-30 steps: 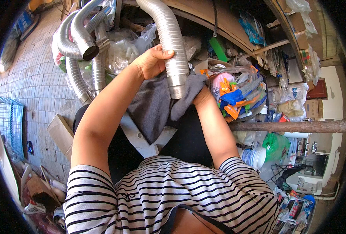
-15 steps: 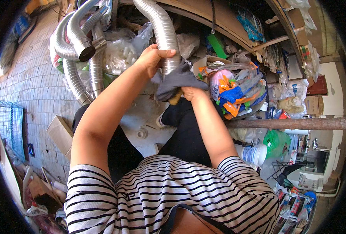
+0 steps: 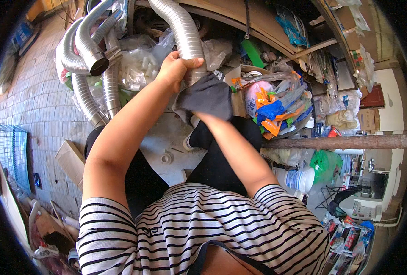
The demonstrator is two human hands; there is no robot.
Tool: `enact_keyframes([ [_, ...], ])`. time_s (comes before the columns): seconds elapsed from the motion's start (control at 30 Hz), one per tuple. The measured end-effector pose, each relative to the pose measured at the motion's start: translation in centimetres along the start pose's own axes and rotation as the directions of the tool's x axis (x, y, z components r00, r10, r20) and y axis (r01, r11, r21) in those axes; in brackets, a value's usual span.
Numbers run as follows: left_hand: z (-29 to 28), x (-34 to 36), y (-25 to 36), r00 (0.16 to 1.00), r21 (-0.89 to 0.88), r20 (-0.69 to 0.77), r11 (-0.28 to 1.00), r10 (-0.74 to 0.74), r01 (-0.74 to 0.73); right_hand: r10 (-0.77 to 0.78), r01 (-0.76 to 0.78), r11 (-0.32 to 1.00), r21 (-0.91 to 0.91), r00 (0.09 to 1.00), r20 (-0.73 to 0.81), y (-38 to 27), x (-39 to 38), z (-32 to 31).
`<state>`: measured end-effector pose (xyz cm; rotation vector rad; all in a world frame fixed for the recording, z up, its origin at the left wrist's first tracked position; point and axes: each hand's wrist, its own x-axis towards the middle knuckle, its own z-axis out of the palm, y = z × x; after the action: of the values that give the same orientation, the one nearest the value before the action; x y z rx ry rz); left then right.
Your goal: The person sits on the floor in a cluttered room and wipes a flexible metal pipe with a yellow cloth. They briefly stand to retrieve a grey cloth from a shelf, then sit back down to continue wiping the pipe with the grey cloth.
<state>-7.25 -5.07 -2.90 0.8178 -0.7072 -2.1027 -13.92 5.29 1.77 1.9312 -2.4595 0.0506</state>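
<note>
A shiny ribbed flexible metal duct (image 3: 183, 36) comes down from the top of the view toward me. My left hand (image 3: 175, 69) is closed around it near its lower end, thumb lying across the front. A dark grey cloth (image 3: 208, 97) wraps over that lower end and hides the duct's opening. My right hand (image 3: 205, 118) is at the cloth from below, gripping it against the duct; its fingers are covered by the fabric and the wrist is slightly blurred.
More bent metal ducts (image 3: 89, 50) stand at the upper left beside clear plastic bags (image 3: 137, 68). A tub of colourful plastic wrappers (image 3: 276, 107) sits to the right, above a wooden pole (image 3: 341, 143). A white ring (image 3: 166, 158) lies on the floor between my legs.
My right hand and the grey cloth have shifted left and turned around the duct's end. The duct has tilted slightly left, with my left hand still gripping it.
</note>
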Motion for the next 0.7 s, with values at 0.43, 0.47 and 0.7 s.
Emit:
enact_keyframes([
  [0.43, 0.5, -0.8, 0.9, 0.912, -0.163, 0.409, 0.984, 0.003, 0.070, -0.138, -0.129, 0.272, 0.954, 0.976, 0.172, 5.7, -0.5, 5.5],
  [0.47, 0.5, -0.8, 0.9, 0.912, -0.166, 0.411, 0.984, 0.006, 0.069, -0.141, -0.133, 0.235, 0.963, 0.976, 0.169, 5.7, -0.6, 5.9],
  [0.7, -0.1, -0.4, 0.7, 0.978, -0.073, 0.207, 0.997, 0.023, -0.008, 0.152, -0.353, 0.694, 0.627, 0.924, 0.352, 2.5, -0.8, 1.3],
])
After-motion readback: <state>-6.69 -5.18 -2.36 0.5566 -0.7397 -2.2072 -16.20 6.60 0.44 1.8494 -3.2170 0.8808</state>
